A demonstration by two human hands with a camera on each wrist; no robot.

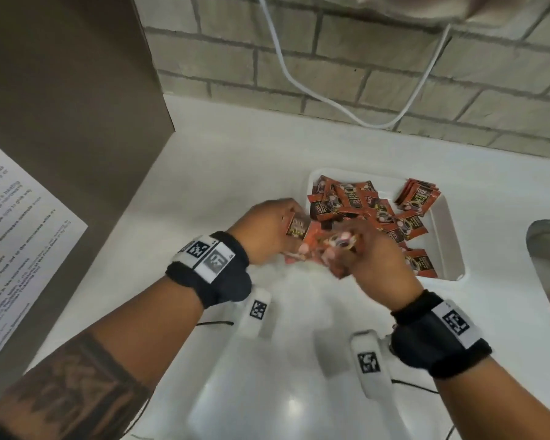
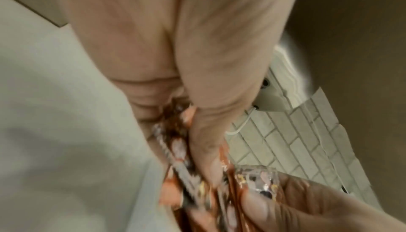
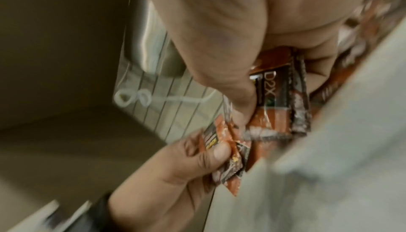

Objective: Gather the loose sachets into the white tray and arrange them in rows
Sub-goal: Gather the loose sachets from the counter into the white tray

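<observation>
1. Sachets, small orange-and-brown foil packets (image 1: 359, 204), lie jumbled in the white rectangular plastic tray (image 1: 451, 230) on the white countertop (image 1: 204, 173).
2. My left hand (image 1: 267, 227) pinches a few sachets just left of the tray.
3. My right hand (image 1: 375, 258) grips a blurred bunch beside it, hands touching.

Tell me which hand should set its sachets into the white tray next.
Right, probably. The right hand holding sachets is at the white tray edge; the left hand grips its own farther left.

White cable (image 1: 286, 68) hangs against brick wall (image 1: 394, 58).
</observation>
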